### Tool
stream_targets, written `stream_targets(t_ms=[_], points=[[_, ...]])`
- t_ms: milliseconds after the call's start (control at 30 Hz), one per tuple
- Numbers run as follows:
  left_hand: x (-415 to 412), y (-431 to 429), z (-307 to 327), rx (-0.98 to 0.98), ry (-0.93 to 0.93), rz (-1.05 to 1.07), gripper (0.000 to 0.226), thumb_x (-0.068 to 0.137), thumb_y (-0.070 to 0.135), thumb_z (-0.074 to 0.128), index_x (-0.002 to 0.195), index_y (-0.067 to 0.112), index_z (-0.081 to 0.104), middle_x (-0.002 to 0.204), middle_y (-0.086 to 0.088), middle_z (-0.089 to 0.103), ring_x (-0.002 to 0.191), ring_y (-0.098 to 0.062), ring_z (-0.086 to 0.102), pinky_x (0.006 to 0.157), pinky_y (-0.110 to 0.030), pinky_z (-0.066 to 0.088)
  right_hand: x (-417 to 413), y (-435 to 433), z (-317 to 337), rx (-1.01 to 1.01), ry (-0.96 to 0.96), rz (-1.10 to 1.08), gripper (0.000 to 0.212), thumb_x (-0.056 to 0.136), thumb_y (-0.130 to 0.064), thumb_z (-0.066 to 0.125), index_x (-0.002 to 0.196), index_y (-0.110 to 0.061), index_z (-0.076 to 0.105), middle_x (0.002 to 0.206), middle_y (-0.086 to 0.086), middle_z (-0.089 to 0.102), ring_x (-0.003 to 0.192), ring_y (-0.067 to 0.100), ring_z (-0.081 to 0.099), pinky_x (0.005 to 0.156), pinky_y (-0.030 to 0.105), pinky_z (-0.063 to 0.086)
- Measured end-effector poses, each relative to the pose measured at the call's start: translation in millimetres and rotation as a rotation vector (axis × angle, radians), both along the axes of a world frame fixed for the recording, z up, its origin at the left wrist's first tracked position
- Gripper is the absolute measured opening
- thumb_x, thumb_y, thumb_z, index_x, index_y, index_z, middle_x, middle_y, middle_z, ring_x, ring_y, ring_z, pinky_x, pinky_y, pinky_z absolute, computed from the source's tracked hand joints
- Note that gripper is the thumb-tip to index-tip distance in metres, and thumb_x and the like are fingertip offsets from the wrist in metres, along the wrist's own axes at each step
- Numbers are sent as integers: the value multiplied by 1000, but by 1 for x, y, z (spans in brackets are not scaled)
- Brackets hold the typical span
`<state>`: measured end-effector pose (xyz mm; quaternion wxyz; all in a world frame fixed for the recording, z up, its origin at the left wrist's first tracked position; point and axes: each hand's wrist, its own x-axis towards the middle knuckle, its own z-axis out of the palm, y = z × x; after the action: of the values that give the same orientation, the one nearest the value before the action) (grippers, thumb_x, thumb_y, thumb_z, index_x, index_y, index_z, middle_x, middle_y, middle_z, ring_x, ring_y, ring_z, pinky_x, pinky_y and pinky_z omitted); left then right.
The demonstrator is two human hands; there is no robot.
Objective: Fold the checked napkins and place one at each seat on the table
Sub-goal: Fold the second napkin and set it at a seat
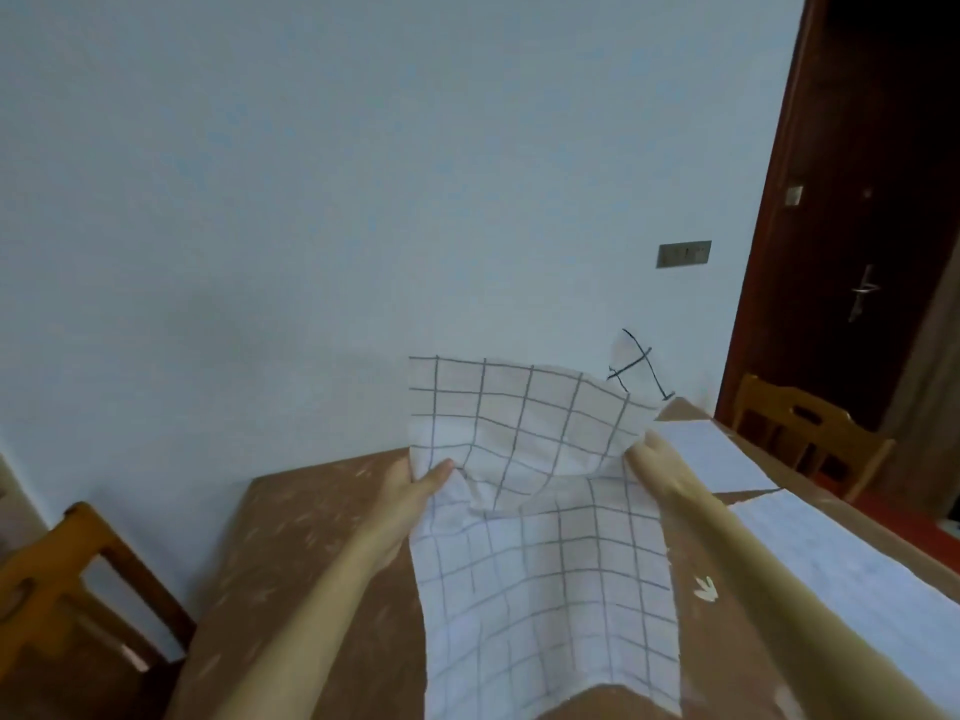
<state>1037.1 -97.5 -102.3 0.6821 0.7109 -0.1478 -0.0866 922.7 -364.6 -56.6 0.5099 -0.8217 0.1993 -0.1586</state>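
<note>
A white napkin with a grey check [524,511] is held up over the brown table [311,537], its far half lifted and curling, its near half draping toward me. My left hand [415,485] pinches its left edge, thumb on top. On the right edge, my right hand [649,462] grips the cloth with the fingers tucked behind it. Two more white checked napkins lie flat on the table to the right, one far [711,454] and one near [841,563].
A wooden chair [57,574] stands at the table's left side and another [810,433] at the far right. A pale wall is close behind the table, with a dark door [872,200] at the right. The table's left half is bare.
</note>
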Motion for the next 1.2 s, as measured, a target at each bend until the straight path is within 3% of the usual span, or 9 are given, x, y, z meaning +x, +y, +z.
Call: stream_targets(t_ms=[100, 267, 367, 467, 567, 800, 933, 1067, 1200], points=[[5, 18, 11, 18, -13, 63, 13, 96, 19, 64, 109, 19, 68, 108, -1, 75, 101, -13, 72, 79, -22, 57, 1, 12, -35, -14, 177, 184, 39, 91, -15, 72, 60, -7, 50, 60, 10, 50, 59, 23, 50, 51, 19, 40], [2, 51, 37, 122, -196, 190, 16, 93, 15, 69, 109, 12, 70, 101, 4, 74, 100, -17, 71, 83, -25, 56, 21, 25, -51, -83, 73, 105, 48, 88, -18, 75, 52, -16, 44, 32, -11, 41, 37, 1, 42, 44, 21, 34], [17, 96, 37, 320, -252, 225, 50, 83, 24, 82, 128, 23, 60, 123, 9, 65, 111, -11, 62, 104, -42, 50, 28, 27, -28, -129, -48, 82, 53, 94, -33, 68, 57, -15, 35, 43, -10, 30, 43, 10, 33, 51, 28, 23], [19, 121, 51, 313, -262, 154, 10, 93, 4, 65, 100, 10, 67, 93, -2, 70, 80, -8, 68, 79, -30, 57, 36, 22, -4, -151, -115, 111, 52, 98, -30, 60, 56, -16, 34, 46, -10, 32, 53, 16, 32, 55, 30, 22], [9, 124, 77, 275, -310, 175, 21, 88, -13, 48, 87, -5, 67, 86, -16, 70, 74, -16, 66, 69, -23, 52, 44, 21, 14, -181, -170, 147, 47, 99, -32, 58, 61, -12, 42, 57, 3, 38, 59, 18, 37, 60, 31, 27], [0, 147, 101, 216, -454, 199, 45, 77, -32, 51, 78, 6, 75, 84, -1, 77, 78, -3, 73, 73, -12, 55, 49, 18, 39, 101, -270, 288, 26, 94, 10, 48, 74, -4, 58, 60, 17, 57, 59, 24, 64, 61, 26, 43], [-10, 156, 111, 184, -487, 238, 45, 75, -35, 47, 72, 2, 73, 83, 8, 76, 80, 4, 72, 73, -6, 51, 46, 10, 49, -19, -391, 411, 31, 94, 0, 56, 124, 6, 64, 123, 17, 67, 112, 9, 68, 81, 13, 50], [-8, 166, 118, 202, -489, 266, 42, 82, -23, 62, 64, 12, 76, 75, 8, 78, 79, -3, 74, 67, -12, 55, 54, -3, 52, 20, -414, 440, 51, 92, 7, 54, 69, -30, 80, 84, -14, 77, 80, 2, 72, 74, 19, 54], [-9, 168, 129, 252, -501, 263, 21, 81, -20, 65, 78, -1, 74, 77, 10, 78, 78, 1, 73, 67, -11, 55, 61, -8, 51, -85, -407, 434, 61, 79, 30, 33, 58, -15, 69, 72, -6, 74, 74, 12, 68, 75, 22, 49]])
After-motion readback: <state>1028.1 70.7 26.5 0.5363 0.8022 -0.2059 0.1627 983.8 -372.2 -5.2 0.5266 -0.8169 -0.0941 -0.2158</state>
